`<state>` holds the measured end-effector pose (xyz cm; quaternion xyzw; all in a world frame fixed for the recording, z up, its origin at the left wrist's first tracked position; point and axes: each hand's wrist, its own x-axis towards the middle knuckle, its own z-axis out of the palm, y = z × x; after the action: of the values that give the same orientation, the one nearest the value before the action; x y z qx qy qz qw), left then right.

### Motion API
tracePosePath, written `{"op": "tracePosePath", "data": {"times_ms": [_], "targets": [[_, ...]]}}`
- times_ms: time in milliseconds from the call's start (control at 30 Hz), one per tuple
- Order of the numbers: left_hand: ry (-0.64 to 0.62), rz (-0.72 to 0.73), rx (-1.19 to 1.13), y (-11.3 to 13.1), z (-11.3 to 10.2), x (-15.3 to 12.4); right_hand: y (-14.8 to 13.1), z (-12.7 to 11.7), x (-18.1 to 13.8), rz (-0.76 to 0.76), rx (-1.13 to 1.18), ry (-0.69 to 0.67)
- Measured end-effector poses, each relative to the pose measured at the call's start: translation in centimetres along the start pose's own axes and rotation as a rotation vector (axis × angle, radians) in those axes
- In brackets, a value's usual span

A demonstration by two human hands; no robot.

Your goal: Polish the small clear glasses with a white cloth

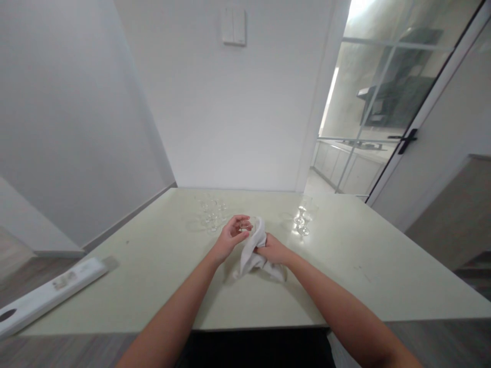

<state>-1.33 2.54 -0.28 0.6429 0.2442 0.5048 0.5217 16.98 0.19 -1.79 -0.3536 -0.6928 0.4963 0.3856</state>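
My left hand [232, 234] is curled around a small clear stemmed glass [245, 223], held just above the table in front of me. A white cloth [256, 250] is gathered in my right hand [271, 249], and its upper edge presses against the glass. The cloth's lower folds hang down to the tabletop. Part of the glass is hidden by my fingers and the cloth. To the left stand several clear stemmed glasses [213, 210] in a cluster. On the right, a few more stemmed glasses [302, 221] stand close together.
The pale glossy table [153, 271] reaches back to a white wall [230, 128]. A long white box [57, 289] lies across its left front corner. At the right is a glazed door with a black handle [407, 139].
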Motion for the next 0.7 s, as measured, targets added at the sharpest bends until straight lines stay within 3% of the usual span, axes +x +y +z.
{"op": "tracePosePath", "data": {"times_ms": [100, 133, 267, 333, 567, 700], "targets": [[-0.128, -0.039, -0.069, 0.1, 0.1, -0.2, -0.4, -0.9, -0.8, 0.182, 0.117, -0.32], [-0.152, -0.047, -0.083, 0.2, 0.1, -0.2, -0.5, -1.0, -1.0, 0.191, 0.134, -0.354], [-0.099, -0.007, 0.005, 0.2, 0.2, -0.2, 0.1, -0.3, -0.4, -0.049, -0.022, -0.053], [-0.065, 0.02, 0.103, 0.2, 0.2, -0.2, 0.6, 0.2, 0.2, -0.106, -0.088, 0.02], [-0.067, 0.053, 0.26, 0.1, 0.5, -0.5, 0.7, 0.0, 0.1, -0.062, -0.161, -0.034], [-0.09, 0.034, 0.123, -0.2, 0.6, -0.5, 0.1, -0.2, -0.5, 0.027, -0.032, -0.125]]}}
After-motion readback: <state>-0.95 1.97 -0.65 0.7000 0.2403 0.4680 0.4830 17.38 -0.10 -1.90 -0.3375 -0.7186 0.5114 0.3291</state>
